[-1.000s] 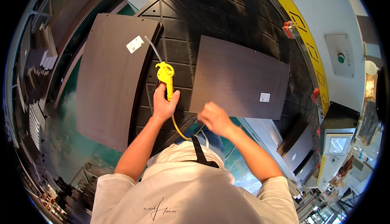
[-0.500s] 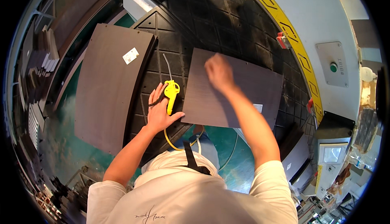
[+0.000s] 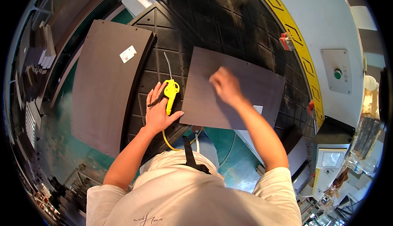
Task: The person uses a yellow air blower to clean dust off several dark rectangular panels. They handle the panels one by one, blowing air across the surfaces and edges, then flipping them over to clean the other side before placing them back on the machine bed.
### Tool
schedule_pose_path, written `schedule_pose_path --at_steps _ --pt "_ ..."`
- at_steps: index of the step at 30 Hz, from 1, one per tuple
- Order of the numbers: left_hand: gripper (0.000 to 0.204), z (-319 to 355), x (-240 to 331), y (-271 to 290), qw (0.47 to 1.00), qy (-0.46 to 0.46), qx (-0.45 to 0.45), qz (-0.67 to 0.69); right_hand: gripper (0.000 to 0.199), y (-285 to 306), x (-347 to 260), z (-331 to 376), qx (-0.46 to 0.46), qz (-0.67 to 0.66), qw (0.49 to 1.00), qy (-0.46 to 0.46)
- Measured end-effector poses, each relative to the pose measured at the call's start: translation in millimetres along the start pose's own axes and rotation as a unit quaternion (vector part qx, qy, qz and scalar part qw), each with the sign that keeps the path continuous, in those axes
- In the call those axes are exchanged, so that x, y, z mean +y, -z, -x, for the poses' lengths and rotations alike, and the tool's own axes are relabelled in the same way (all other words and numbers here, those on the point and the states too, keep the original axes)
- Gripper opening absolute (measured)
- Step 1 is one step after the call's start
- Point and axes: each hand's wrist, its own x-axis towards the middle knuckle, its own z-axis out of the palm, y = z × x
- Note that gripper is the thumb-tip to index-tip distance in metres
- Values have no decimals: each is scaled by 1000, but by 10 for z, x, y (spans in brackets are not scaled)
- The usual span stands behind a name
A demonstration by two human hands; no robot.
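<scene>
At far left a flat dark-brown board (image 3: 108, 84) is lying. Our left hand (image 3: 159, 112) is grasping a yellow plastic air gun (image 3: 170, 93) on the ribbed black mat (image 3: 229, 25) — our right hand (image 3: 225, 86), blurred, loosely curled, empty, is hovering over a smooth dark rectangular panel (image 3: 245, 93).

A yellow air blow gun (image 3: 170, 95) with a thin, bent metal nozzle is held flat on the black ribbed desk (image 3: 229, 17), close to its near edge. The nozzle is pointed away toward the far edge, and a yellow hose is trailed from the handle over the near edge. A dark brown rectangular panel (image 3: 245, 90) is laid flat just right of the gun, its long side skewed to the near edge and its near corner overhanging it. A small white label is seen near its right corner.
</scene>
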Motion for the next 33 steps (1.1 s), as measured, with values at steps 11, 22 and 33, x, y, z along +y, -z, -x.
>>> schedule_pose_path --at_steps 11,22,33 --pt "83 -11 11 9 1000 -3 4 0 8 -52 258 -303 154 39 987 -20" --pt "80 -7 3 6 1000 -3 18 5 2 -134 129 -881 96 63 993 39" --pt "53 173 -179 -90 983 28 85 159 14 -444 -681 436 -38 -20 997 71"
